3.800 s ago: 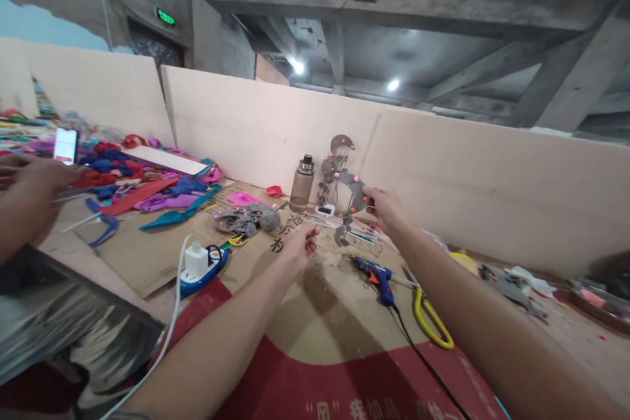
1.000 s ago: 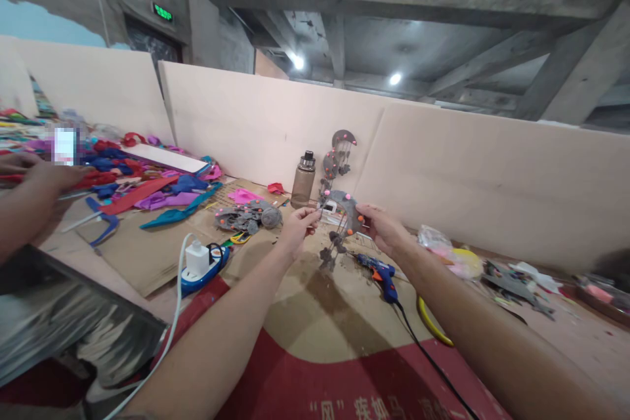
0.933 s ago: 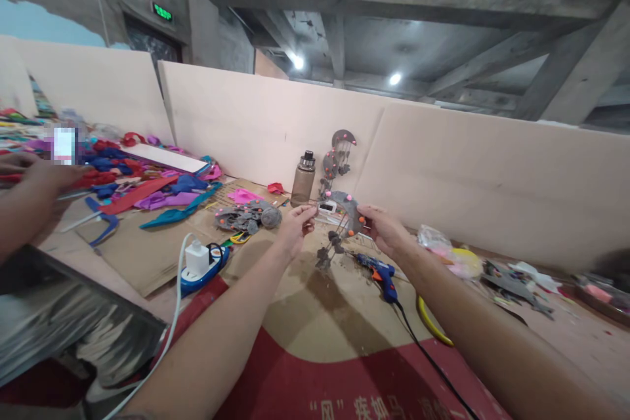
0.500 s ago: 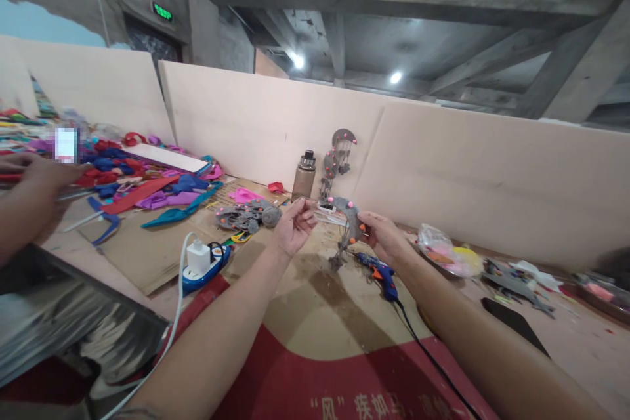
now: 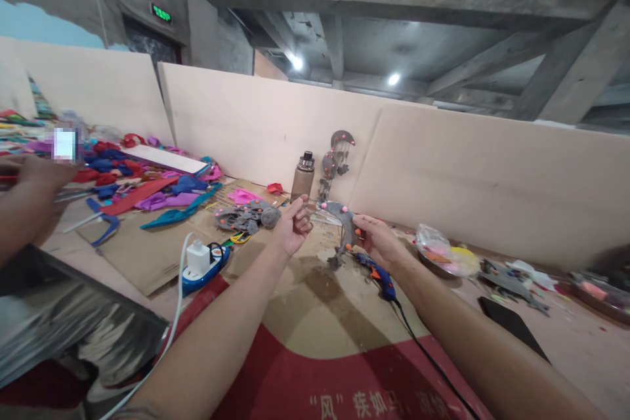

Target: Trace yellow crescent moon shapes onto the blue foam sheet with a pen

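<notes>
My right hand (image 5: 378,236) pinches the outer edge of a grey crescent-shaped hanging ornament (image 5: 347,223) dotted with pink and orange balls. Small grey pieces dangle from the crescent's lower end. To its left, my left hand (image 5: 294,226) is raised with thumb and fingers pressed together; whatever may be between them is too small to make out. Just below my right hand lies a blue glue gun (image 5: 386,282) with an orange trigger. A similar grey ornament (image 5: 339,154) hangs against the back panel, and more grey pieces (image 5: 249,215) lie beyond my left forearm.
A dark-capped bottle (image 5: 304,177) stands behind my left hand. A blue power strip (image 5: 204,269) with a white plug sits left. On the right are a bowl of plastic bags (image 5: 445,252) and a black phone (image 5: 512,325). Another person's hand (image 5: 42,177) is far left among cloth scraps.
The crescent has shifted slightly left and down with my right hand, its upper tip now closer to my left hand. My left hand has moved a little left.
</notes>
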`<action>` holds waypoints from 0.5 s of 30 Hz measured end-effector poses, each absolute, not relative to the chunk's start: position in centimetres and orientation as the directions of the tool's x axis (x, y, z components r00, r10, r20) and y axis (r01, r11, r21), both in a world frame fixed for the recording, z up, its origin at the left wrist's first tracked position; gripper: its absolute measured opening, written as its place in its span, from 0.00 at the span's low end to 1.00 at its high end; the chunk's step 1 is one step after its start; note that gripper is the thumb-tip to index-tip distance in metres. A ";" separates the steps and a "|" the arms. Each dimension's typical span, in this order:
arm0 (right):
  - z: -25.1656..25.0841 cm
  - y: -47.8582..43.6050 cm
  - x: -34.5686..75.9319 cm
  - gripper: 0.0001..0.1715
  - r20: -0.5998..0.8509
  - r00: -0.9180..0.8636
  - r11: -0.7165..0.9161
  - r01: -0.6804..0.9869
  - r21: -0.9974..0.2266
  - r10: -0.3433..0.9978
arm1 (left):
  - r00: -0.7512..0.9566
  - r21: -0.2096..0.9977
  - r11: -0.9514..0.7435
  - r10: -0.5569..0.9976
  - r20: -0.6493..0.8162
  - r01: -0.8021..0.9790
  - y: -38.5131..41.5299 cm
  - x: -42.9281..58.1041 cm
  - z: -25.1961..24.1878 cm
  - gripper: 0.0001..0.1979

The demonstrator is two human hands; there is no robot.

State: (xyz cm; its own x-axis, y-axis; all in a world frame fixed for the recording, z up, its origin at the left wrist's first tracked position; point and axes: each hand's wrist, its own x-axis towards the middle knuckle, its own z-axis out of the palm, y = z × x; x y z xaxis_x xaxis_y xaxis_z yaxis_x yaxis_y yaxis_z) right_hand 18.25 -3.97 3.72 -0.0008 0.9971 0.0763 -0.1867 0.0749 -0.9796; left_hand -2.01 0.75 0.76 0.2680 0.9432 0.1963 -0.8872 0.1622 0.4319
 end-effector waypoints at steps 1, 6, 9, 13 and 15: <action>3.9 -4.0 18.2 0.22 0.078 -0.002 0.076 -0.182 -0.980 0.997 | 0.270 0.436 0.166 0.944 0.189 -0.885 0.8 -2.0 0.7 0.05; 4.9 -3.9 18.0 0.19 0.062 0.010 0.063 -0.124 -0.990 0.998 | 0.261 0.461 0.178 0.958 0.123 -0.869 1.0 -1.8 0.6 0.07; 5.5 -3.5 18.0 0.16 0.061 0.052 0.065 -0.079 -0.995 0.997 | 0.241 0.479 0.181 0.968 0.066 -0.859 0.9 -1.6 0.8 0.09; 6.6 -2.5 17.8 0.13 0.052 0.113 0.057 -0.042 -0.997 0.992 | 0.204 0.497 0.186 0.979 -0.018 -0.848 0.7 -1.3 0.7 0.11; 7.3 -1.9 17.6 0.11 0.053 0.130 0.058 -0.034 -0.998 0.990 | 0.173 0.496 0.180 0.983 -0.059 -0.850 0.7 -1.1 0.5 0.11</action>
